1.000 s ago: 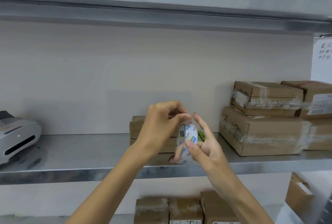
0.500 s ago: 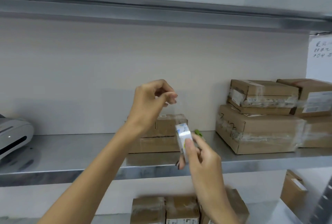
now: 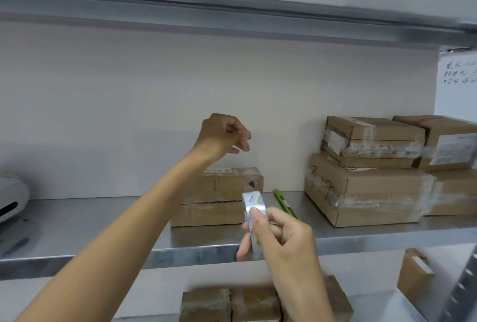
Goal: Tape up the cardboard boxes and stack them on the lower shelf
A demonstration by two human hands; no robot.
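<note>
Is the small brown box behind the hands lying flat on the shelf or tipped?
Lying flat. The small box rests on its broad underside on the metal shelf, its top edge level, behind the tape roll in the right hand.

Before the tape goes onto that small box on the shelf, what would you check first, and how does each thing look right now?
1. Tape roll held firmly: ok, the right hand grips it.
2. Tape end pulled out: cannot tell; the left hand is raised with fingers pinched, but clear tape is not visible between the hands.
3. Small box within reach: ok, it sits on the middle shelf just behind the roll.
4. Box flaps closed: cannot tell; a dark seam runs along its front.
5. Cutter at hand: ok, a green cutter lies beside the box.
6. Room on the lower shelf: cannot tell; taped boxes already sit there.
</note>
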